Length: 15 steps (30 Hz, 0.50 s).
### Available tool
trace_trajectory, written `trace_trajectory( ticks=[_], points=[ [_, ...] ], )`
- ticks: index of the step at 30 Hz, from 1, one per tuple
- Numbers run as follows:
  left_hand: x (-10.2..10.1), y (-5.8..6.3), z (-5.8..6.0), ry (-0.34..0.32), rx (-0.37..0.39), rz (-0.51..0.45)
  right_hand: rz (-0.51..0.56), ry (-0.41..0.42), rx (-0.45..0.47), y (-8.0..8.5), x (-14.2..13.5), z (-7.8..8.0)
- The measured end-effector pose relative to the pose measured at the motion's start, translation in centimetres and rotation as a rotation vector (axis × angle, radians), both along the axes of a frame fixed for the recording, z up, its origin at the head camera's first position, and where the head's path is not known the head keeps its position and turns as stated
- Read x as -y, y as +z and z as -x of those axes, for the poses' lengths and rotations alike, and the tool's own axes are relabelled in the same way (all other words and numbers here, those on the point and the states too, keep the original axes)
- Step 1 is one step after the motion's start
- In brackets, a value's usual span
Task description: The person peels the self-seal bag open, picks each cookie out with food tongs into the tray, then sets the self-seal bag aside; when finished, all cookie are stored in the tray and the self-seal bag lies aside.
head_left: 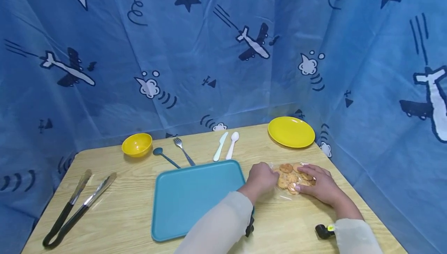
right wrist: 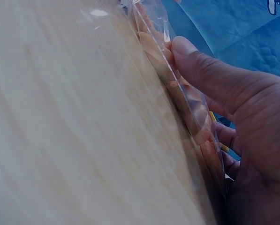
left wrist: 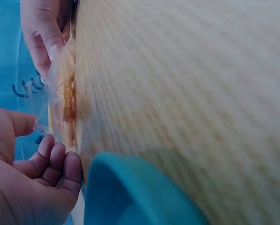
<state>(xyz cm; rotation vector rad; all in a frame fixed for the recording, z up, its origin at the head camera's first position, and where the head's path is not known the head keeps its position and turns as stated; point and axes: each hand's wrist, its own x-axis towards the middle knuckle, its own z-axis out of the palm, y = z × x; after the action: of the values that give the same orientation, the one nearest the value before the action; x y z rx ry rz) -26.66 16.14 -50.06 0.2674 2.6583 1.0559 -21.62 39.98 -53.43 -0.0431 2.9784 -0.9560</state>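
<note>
A clear plastic bag of round cookies (head_left: 288, 177) lies flat on the wooden table, right of the teal tray. At the bag's left edge, my left hand (head_left: 261, 180) pinches the loose plastic between thumb and curled fingers; the left wrist view shows the thin film (left wrist: 42, 123) stretched up at the thumb tip. My right hand (head_left: 324, 189) holds the opposite side, its thumb (right wrist: 186, 49) pressing the near face of the bag and its other fingers spread along the far side. Several cookies show through the plastic between the two hands.
Left of the bag lies the teal tray (head_left: 195, 196). Behind it are a dark spoon (head_left: 158, 151), a fork (head_left: 183, 151), a pale knife (head_left: 220, 146) and a white spoon (head_left: 232, 145). A yellow bowl (head_left: 137, 145), yellow plate (head_left: 291, 132) and black-handled tongs (head_left: 70, 211) stand farther out.
</note>
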Motion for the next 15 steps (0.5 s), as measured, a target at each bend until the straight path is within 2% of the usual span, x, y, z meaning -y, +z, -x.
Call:
trace_trajectory(
  ticks=[8, 11, 15],
  points=[
    [-0.51, -0.19, 0.85, -0.016, -0.009, 0.063, 0.004, -0.01, 0.012, 0.22, 0.15, -0.09],
    [-0.59, -0.2, 0.94, 0.001, 0.002, 0.068, 0.004, -0.008, 0.017, 0.3, 0.24, -0.19],
    [-0.55, -0.18, 0.92, 0.037, 0.031, 0.03, 0.012, -0.002, -0.002, 0.35, 0.26, -0.17]
  ],
)
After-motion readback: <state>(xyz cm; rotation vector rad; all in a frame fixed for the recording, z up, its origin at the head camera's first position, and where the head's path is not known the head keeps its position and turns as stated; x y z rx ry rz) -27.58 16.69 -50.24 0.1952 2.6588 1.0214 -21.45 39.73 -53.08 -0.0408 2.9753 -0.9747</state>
